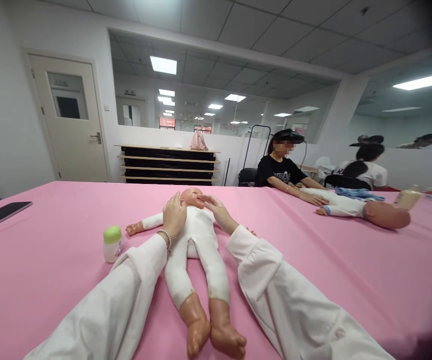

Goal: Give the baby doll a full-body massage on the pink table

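Note:
A baby doll (197, 232) with a white cloth body lies on its back on the pink table cover (62, 300), feet toward me. My left hand (174, 214) rests by the doll's shoulder and the side of its head, fingers stretched out. On the other side, my right hand (219, 212) reaches to the doll's cheek and chin, its fingers extended. Neither hand grips anything. Part of the doll's head and its arm on the right are hidden by my hands and sleeve. Left of the doll stands a small jar (113, 245) with a green lid.
A dark tablet or phone (3, 214) lies at the left edge. Across the table, a person in black (281, 167) touches another doll (366, 209), near a blue cloth (358, 194) and a beige bottle (407, 198). Behind stands a low shelf (169, 165) with a pink backpack (199, 141).

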Tool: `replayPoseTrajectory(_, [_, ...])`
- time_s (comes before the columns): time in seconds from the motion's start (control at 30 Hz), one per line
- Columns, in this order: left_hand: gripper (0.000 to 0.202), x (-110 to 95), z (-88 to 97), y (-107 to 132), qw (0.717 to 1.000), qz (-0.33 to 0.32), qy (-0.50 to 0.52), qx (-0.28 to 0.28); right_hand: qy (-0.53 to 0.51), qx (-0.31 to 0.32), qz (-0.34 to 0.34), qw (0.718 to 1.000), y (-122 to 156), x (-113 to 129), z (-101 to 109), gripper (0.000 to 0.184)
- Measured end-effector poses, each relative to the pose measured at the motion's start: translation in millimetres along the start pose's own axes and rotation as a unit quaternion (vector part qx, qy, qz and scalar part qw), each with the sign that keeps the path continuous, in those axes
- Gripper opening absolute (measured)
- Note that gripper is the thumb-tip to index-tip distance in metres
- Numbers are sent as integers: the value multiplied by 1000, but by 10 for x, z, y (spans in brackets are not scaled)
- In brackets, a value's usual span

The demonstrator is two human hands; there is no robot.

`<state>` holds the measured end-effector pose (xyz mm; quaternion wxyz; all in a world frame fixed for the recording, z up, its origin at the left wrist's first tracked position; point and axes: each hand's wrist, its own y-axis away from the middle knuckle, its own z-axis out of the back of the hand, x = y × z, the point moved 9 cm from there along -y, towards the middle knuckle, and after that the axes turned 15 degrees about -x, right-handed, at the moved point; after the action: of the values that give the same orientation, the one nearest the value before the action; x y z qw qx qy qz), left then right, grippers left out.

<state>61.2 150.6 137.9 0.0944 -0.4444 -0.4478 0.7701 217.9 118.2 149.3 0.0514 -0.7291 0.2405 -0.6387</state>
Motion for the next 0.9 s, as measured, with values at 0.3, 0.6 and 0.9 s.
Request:
replayPoseTrajectory(0.3, [49,231,-466,-304,995,93,40,17,64,-114,-2,991,-1003,-505,79,36])
replayPoseTrajectory(0.6, [63,411,-1239,-500,978,126,7,168,118,-158,-137,971,-1425,-1254,169,17])
replayPoseTrajectory(0.9, [53,828,-1474,-436,974,170,23,146,69,-50,-1,996,-1535,-1279,-214,10])
